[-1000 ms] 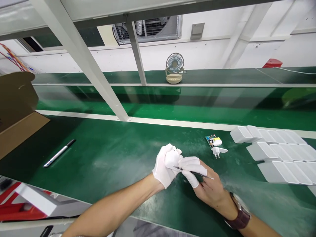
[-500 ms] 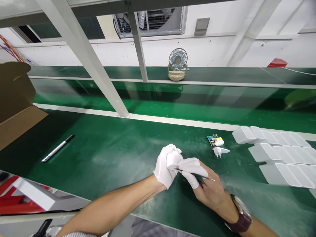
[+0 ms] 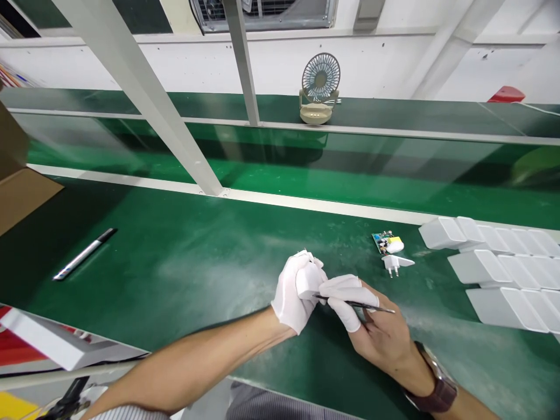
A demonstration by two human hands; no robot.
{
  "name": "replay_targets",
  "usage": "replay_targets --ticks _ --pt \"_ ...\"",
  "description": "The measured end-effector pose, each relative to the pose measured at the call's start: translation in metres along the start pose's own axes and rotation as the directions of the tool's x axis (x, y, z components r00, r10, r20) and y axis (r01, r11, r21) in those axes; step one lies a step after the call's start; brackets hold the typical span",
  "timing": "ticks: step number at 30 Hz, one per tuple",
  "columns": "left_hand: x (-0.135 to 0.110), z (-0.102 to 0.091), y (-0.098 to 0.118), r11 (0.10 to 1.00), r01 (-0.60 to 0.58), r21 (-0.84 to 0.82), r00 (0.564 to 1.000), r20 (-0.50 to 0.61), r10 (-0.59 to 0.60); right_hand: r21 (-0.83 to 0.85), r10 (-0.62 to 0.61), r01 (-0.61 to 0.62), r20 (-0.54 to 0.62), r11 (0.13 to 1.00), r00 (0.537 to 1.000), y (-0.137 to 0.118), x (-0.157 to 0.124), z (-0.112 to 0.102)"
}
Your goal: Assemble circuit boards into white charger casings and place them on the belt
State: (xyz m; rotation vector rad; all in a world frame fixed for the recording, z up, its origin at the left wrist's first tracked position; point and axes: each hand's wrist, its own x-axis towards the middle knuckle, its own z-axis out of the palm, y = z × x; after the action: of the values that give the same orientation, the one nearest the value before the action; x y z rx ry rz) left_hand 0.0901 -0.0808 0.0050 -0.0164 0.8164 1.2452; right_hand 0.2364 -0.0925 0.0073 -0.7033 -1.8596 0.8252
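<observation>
A small white plastic housing (image 3: 307,281) rests in my left hand (image 3: 291,297), which wears a white glove and is closed around it. My right hand (image 3: 371,321), white-covered at the fingers, pinches a slim dark metal tool (image 3: 363,305) that looks like tweezers. Its tip meets the lower right edge of the housing; whether it reaches inside is hidden by my fingers. To the right lie a small circuit board (image 3: 381,241) with a yellow part and, just below it, a white two-pin plug piece (image 3: 394,263).
Rows of white plastic cases (image 3: 485,268) stand at the right. A silver and black pen (image 3: 85,255) lies on the left of the green tabletop (image 3: 175,280). A cardboard box (image 3: 21,192) is at the left edge, a slanting metal post (image 3: 175,128) behind, and a small fan (image 3: 321,87) on the shelf.
The view has tilted down and shifted slightly right. My left hand still holds the housing, and my right hand keeps the tool at its edge, with the tool's rear end a little farther right.
</observation>
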Motion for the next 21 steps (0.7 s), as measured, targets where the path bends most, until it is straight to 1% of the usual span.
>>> replay_targets --ticks 3,6,12,17,21 --pt "-0.0020 0.0038 0.0021 1.000 -0.003 0.021 1.000 -0.020 0.003 0.022 -0.036 0.036 -0.029 0.999 0.999 0.0006 -0.0030 0.0002" --pt "-0.0034 0.0050 0.0030 1.000 -0.009 0.025 1.000 -0.029 0.010 0.034 -0.033 0.035 -0.047 0.999 0.998 0.0013 -0.0043 0.0003" --pt "-0.0011 0.0012 0.0025 0.999 0.045 0.004 0.999 0.015 -0.045 0.025 -0.026 0.027 -0.035 0.999 0.999 0.0037 -0.0053 -0.0002" --pt "-0.0015 -0.0001 0.0028 0.997 0.065 0.052 0.997 0.041 -0.067 -0.004 -0.017 0.017 -0.015 1.000 1.000 0.0040 -0.0071 -0.0005" --pt "-0.0027 -0.0007 0.0018 0.997 0.048 0.054 0.998 0.046 -0.050 -0.009 0.005 -0.005 -0.004 1.000 1.000 0.0034 -0.0078 0.0001"
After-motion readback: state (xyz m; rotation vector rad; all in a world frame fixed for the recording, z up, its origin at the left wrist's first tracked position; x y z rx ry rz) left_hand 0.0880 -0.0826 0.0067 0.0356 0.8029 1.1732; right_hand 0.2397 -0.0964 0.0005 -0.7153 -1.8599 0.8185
